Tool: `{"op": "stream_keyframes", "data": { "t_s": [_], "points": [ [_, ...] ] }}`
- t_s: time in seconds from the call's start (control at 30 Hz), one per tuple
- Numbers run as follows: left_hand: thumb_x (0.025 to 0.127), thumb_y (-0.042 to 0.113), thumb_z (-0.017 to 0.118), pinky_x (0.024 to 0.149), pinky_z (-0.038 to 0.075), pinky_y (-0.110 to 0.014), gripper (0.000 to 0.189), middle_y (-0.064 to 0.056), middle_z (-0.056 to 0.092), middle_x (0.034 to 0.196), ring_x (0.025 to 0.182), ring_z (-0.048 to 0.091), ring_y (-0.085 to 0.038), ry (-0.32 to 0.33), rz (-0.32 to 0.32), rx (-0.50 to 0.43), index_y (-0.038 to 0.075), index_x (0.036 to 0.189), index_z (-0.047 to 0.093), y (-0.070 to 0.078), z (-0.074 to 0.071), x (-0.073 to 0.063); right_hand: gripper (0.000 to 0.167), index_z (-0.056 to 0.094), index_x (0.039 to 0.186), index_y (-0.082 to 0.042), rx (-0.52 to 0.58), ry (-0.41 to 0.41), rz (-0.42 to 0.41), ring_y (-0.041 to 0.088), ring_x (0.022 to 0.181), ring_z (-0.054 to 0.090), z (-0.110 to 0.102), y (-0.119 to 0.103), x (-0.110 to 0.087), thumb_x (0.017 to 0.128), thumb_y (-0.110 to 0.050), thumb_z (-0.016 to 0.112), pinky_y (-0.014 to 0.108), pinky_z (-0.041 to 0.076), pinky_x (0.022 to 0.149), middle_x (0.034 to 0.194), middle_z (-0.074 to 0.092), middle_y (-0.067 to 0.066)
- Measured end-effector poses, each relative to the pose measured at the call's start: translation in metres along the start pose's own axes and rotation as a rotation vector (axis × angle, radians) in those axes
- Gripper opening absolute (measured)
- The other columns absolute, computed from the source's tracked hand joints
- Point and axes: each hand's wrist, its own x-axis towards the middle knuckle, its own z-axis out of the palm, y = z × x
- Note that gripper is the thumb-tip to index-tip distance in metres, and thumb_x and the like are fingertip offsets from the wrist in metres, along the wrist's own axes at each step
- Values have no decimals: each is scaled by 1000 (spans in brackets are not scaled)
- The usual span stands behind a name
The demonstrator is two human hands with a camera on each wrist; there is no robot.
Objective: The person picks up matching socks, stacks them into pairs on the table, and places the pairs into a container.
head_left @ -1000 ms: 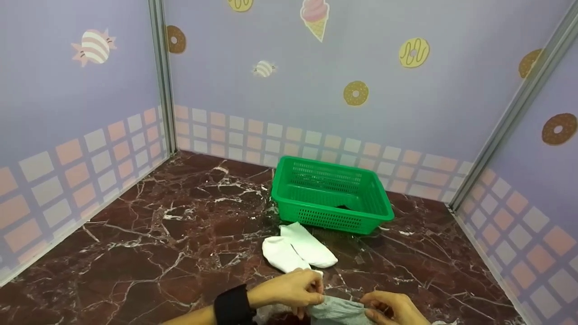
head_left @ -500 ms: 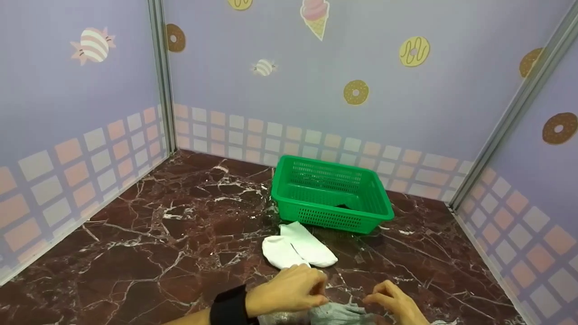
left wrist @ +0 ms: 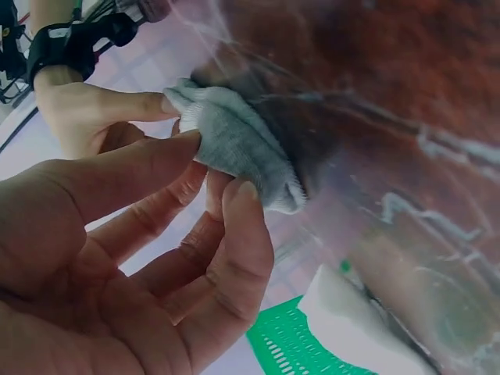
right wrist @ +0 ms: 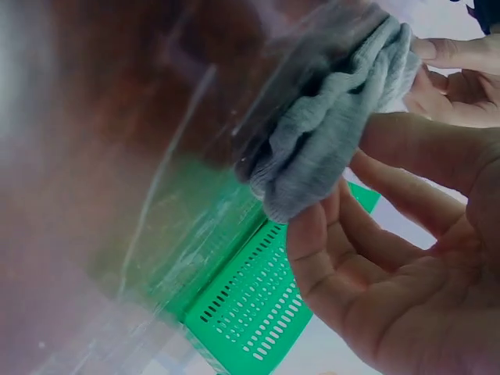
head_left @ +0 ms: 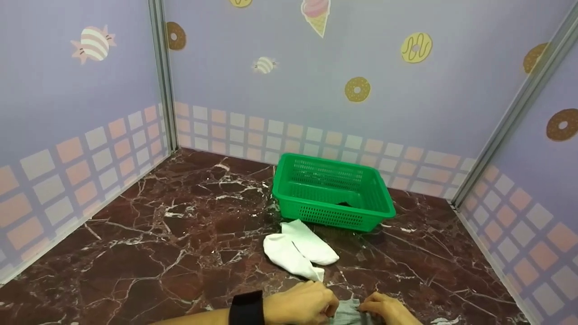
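At the bottom of the head view a bunched grey knit sock [head_left: 347, 311] lies low over the tabletop between the two hands. My left hand [head_left: 301, 302] pinches one end between thumb and fingertips; the left wrist view shows the thumb [left wrist: 156, 166] on its near side. On the other end, the right hand [head_left: 389, 308] has thumb and fingers at the fabric, and the right wrist view shows the sock's folded layers [right wrist: 324, 141] between them. Just beyond the left hand lie two white socks, one [head_left: 289, 256] overlapping the other [head_left: 310, 243] in this view.
Behind the white socks stands a green perforated basket [head_left: 332, 217] with a small dark item [head_left: 344, 204] inside. The dark red marble-patterned tabletop [head_left: 180, 253] is bounded by lilac wall panels [head_left: 216, 81]. A black band [head_left: 246, 308] circles the left wrist.
The grey sock was stretched between both hands, then lay down with the fingers loosened. Now both hands grip it again, bunched smaller and slightly farther right. The left hand no longer covers the white sock's tip.
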Motion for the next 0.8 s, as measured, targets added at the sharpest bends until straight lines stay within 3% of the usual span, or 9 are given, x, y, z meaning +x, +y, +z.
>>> {"op": "stream_keyframes", "data": {
  "t_s": [0.1, 0.2, 0.27, 0.33, 0.47, 0.57, 0.7, 0.8],
  "points": [
    [82, 5, 70, 51, 36, -9, 12, 14, 59, 71, 56, 44, 8, -43, -7, -19, 17, 81, 71, -1, -1, 2, 32, 69, 104, 4, -28, -6, -45, 1, 74, 45, 4, 5, 0, 91, -25, 68, 22, 41, 56, 89, 54, 5],
    [85, 12, 71, 50, 36, -11, 7, 16, 60, 72, 56, 45, 7, -82, -33, -2, 19, 82, 71, 0, -3, 3, 18, 66, 101, 5, -66, 30, -136, 5, 72, 43, 10, 10, 2, 86, -2, 68, 21, 38, 57, 87, 49, 6],
    [86, 19, 72, 51, 36, -11, 3, 16, 61, 72, 57, 46, 6, -82, -49, 36, 19, 84, 74, 1, -6, 6, 18, 66, 101, 4, -92, 58, -172, 5, 72, 42, 11, 11, 2, 84, 1, 69, 20, 37, 57, 87, 48, 6],
    [84, 25, 74, 50, 36, -11, 5, 16, 60, 69, 57, 45, 6, -56, -68, 71, 21, 82, 75, 1, -9, 10, 20, 66, 104, 4, -42, 43, -157, 5, 72, 43, 7, 9, 2, 86, -4, 69, 19, 38, 57, 89, 48, 6],
    [77, 26, 80, 47, 36, -12, 10, 15, 55, 59, 53, 44, 6, 12, -136, -5, 18, 75, 73, -2, -16, 15, 27, 64, 111, 2, 90, 12, -45, 3, 76, 48, -10, -1, -1, 90, -15, 69, 22, 43, 56, 99, 52, 5],
    [75, 27, 82, 49, 39, -13, 18, 14, 56, 64, 56, 47, 4, 5, -188, -102, 15, 79, 70, -10, -17, 17, 25, 64, 109, 0, 89, 25, 49, 6, 76, 54, -20, -5, -1, 89, -12, 69, 26, 47, 57, 98, 55, 5],
    [76, 33, 82, 55, 42, -16, 31, 10, 60, 77, 64, 51, 1, -59, -199, -112, 12, 93, 68, -20, -11, 21, 34, 62, 112, 5, 174, -89, 371, 19, 83, 62, -20, -1, -3, 91, -21, 68, 37, 52, 67, 98, 60, 4],
    [74, 36, 83, 56, 41, -17, 37, 10, 60, 77, 66, 52, -1, -79, -222, -60, 12, 98, 69, -19, -5, 24, 49, 60, 117, 5, 262, -172, 576, 25, 90, 63, -5, 29, -14, 89, -34, 70, 42, 52, 74, 103, 62, 4]
  ]
}}
